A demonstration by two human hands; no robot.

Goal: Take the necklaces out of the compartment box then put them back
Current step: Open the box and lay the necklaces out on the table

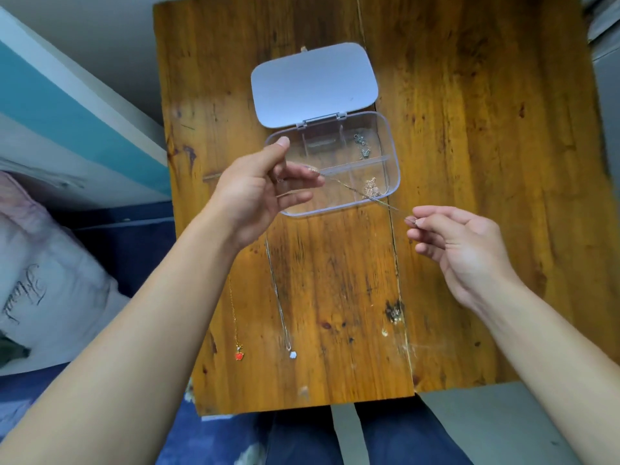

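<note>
A clear compartment box (394, 152) lies open on the wooden table (469, 162), its white lid (313, 83) folded back. A thin gold necklace (355, 191) is stretched above the box's front edge between my hands. My left hand (258, 193) pinches one end over the box's left side, and my right hand (459, 250) pinches the other end to the right of the box. Inside, a dark necklace (362, 146) fills the back right compartment and a rose-gold one (371, 187) the front right. A red-pendant necklace (236, 330) and a silver necklace (283, 313) lie straight on the table.
A pillow with script lettering (43, 290) rests on a bed at the left, beside a teal and white wall. My legs in dark trousers (335, 437) show beneath the table's near edge. A grey surface (607, 78) borders the table at the right.
</note>
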